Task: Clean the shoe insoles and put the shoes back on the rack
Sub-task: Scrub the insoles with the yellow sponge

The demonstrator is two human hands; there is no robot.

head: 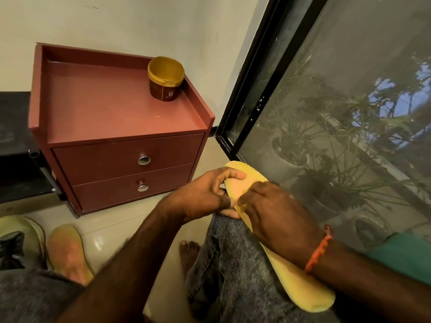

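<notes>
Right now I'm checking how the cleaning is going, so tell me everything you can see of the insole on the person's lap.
The yellow insole looks like soft foam, long with rounded ends. It lies along the person's right thigh on grey jeans, one end towards the window. The left hand grips its edge near that end; the right hand rests across its middle, fingers curled onto it.
</notes>
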